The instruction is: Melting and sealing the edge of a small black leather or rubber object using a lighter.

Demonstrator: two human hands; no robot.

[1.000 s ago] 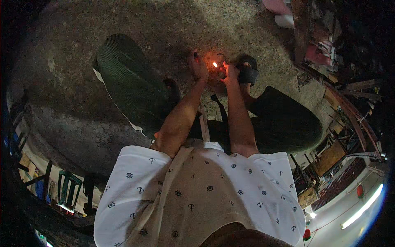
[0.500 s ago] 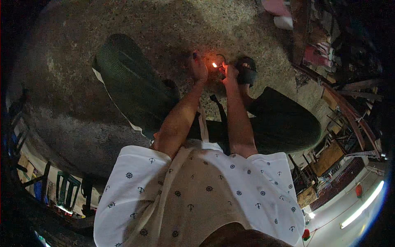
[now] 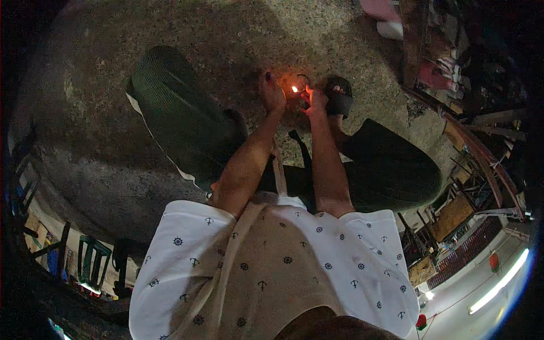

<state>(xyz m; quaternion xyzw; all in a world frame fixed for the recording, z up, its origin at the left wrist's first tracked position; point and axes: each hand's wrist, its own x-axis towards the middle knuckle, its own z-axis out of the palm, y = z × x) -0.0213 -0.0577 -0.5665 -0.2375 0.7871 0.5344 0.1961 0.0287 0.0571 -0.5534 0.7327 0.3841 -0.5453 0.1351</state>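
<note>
Both hands work low over the rough concrete floor [image 3: 170, 22], a small orange flame [image 3: 294, 89] burning between them. The right hand [image 3: 315, 100] is curled narrow about something small at the flame's base — most likely a lighter, though it is too small and dark to tell for sure. The left hand [image 3: 272, 93] sits just beside the flame, fingers cupped; whether it pinches a thin dark wire or cord that loops near the fingertips cannot be told. A sandalled foot [image 3: 339, 97] rests just right of the hands, and a ribbed tyre [image 3: 178, 116] lies to the left. In my judgement, doing this well means keeping the flame steady under 1 spot only, fingertips clear of the heat, and both wrists braced so nothing wavers.
</note>
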